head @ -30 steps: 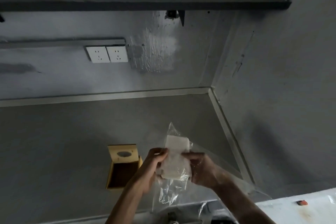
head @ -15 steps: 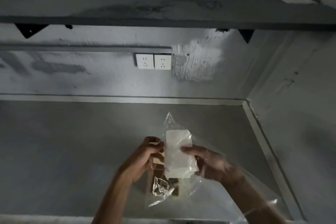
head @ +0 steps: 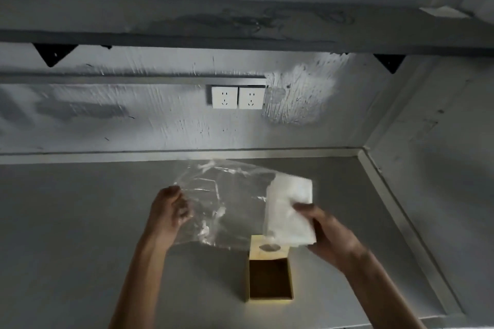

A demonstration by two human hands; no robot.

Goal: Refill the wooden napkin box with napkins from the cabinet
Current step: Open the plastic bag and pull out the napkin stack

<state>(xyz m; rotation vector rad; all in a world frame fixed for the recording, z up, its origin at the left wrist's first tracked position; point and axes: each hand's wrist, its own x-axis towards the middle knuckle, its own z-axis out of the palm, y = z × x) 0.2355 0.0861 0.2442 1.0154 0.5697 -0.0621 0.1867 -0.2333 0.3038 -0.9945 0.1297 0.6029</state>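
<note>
A white stack of napkins [head: 290, 208] is held in my right hand [head: 326, 235], above and just right of the wooden napkin box [head: 270, 279]. The box stands open on the grey counter, its dark inside showing, and its lid [head: 268, 248] with an oval slot is tilted up at the far side. My left hand [head: 168, 214] grips the edge of a clear plastic bag [head: 222, 200], which stretches between the hands. The napkins look mostly out of the bag.
The grey counter [head: 80, 235] meets a grey wall with two white sockets [head: 237, 97]. A side wall and raised trim [head: 401, 222] close off the right. A dark shelf [head: 240, 27] on black brackets hangs overhead.
My hands have drawn apart: the left pulled the bag leftward, the right carried the napkin stack rightward out of it. The open box, hidden behind the bag before, now shows below.
</note>
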